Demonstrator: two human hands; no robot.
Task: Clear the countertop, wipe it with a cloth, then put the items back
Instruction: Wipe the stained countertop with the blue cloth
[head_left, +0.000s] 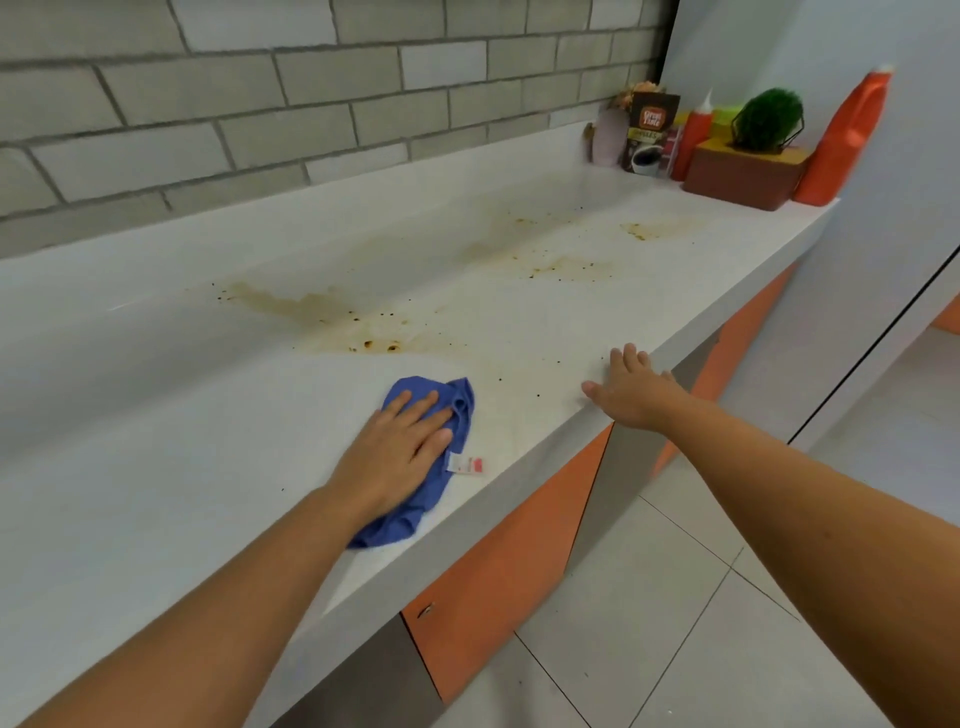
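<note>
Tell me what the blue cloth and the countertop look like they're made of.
The blue cloth: soft fabric, likely microfibre; it bunches in folds and has a sewn tag. The countertop: smooth white stone or solid surface, with a slight sheen and a hard square edge.

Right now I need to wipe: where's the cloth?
Head view, lower centre: blue cloth on the countertop near its front edge, under the left hand.

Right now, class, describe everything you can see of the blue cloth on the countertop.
The blue cloth is soft, thin fabric, crumpled into an uneven pad with folds at its far end. A small white and red label sticks out from its right edge. It lies on the white countertop, near the front edge and short of the brown stains. The left hand presses on it with straight fingers, covering its middle.
</note>
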